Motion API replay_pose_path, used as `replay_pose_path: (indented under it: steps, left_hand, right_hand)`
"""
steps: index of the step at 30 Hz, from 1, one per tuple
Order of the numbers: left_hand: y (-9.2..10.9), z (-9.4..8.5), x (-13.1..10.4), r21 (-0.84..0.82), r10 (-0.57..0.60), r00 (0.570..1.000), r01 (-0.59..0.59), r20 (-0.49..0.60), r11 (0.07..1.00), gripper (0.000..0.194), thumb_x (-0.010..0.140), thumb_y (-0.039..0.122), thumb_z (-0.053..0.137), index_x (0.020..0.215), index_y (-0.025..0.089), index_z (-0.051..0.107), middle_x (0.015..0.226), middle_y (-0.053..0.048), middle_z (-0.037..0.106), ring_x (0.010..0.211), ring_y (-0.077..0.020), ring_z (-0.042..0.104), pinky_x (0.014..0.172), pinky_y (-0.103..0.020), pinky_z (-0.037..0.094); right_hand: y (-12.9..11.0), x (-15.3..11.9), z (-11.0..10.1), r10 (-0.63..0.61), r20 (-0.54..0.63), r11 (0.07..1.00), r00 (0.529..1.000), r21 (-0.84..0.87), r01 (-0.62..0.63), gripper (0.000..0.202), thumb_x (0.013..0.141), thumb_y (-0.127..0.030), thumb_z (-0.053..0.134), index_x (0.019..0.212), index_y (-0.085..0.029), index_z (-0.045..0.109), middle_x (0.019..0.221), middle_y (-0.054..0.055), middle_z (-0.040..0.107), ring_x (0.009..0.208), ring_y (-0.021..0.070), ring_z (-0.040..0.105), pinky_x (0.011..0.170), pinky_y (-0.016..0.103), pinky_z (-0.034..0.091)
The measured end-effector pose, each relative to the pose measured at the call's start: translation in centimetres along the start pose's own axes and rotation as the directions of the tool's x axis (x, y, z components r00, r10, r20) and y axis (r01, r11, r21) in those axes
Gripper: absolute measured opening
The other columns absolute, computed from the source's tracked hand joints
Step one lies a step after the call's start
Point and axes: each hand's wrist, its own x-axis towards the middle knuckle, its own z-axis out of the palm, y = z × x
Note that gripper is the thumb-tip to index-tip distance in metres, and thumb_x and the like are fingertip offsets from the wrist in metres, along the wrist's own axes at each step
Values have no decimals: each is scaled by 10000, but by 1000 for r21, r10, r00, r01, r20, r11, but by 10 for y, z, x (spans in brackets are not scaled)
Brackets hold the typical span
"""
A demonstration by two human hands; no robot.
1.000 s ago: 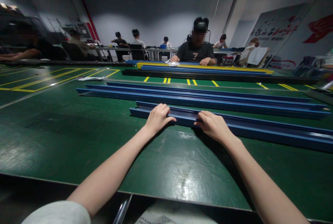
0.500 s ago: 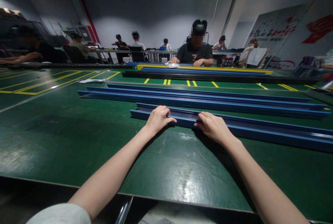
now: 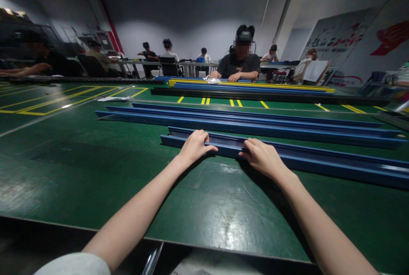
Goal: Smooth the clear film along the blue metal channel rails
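A long blue channel [image 3: 335, 162] lies on the green table [image 3: 105, 181], its left end in front of me and its right end running out of view. My left hand [image 3: 196, 145] grips it near that left end, thumb along the near wall and fingers over the trough. Farther right, my right hand [image 3: 260, 153] is closed on the same channel, fingertips inside and thumb at the near wall. Just beyond lie more blue channels [image 3: 255, 124], roughly parallel and not touched by my hands.
Behind them are a black bar [image 3: 271, 95], a yellow strip [image 3: 287, 86] and a thin plastic piece [image 3: 115, 98]. Across the table sits a person [image 3: 239, 64] with both hands near the strips. Other people sit farther back. The table's near edge runs below my forearms.
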Motion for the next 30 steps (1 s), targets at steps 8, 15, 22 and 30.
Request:
replay_pose_path:
  steps: [8, 15, 22, 30]
  left_hand:
    - [-6, -1, 2, 114, -14, 1000, 11, 21, 993, 464, 611, 624, 585, 643, 186, 435, 679, -8, 505, 696, -173, 484, 612, -262, 371]
    - [-5, 0, 6, 202, -58, 987, 27, 148, 979, 458, 645, 642, 542, 660, 190, 473, 677, -17, 582, 652, -175, 550, 547, -241, 326]
    - [-4, -2, 7, 273, -93, 978, 40, 184, 961, 493, 661, 681, 488, 707, 191, 523, 726, -54, 632, 696, -223, 598, 536, -253, 341]
    - [-8, -5, 5, 287, -121, 975, 64, 185, 956, 581, 644, 746, 414, 700, 183, 546, 749, -80, 642, 726, -239, 602, 581, -268, 382]
  right_hand:
    - [-1, 0, -1, 6, 14, 1000, 1000, 9, -6, 139, 843, -310, 439, 811, -183, 488, 843, 49, 575, 775, 155, 527, 568, 242, 292]
    - [0, 0, 0, 0, 13, 1000, 1000, 5, 0, 139, 842, -309, 436, 811, -184, 487, 838, 52, 572, 775, 158, 525, 558, 248, 294]
    - [0, 0, -1, -2, 15, 1000, 1000, -8, 2, 144, 847, -319, 435, 811, -186, 480, 846, 45, 570, 776, 154, 527, 560, 243, 295]
    - [-1, 0, -2, 7, 24, 1000, 1000, -1, -7, 131, 844, -307, 440, 813, -188, 484, 832, 48, 572, 768, 154, 525, 559, 244, 292]
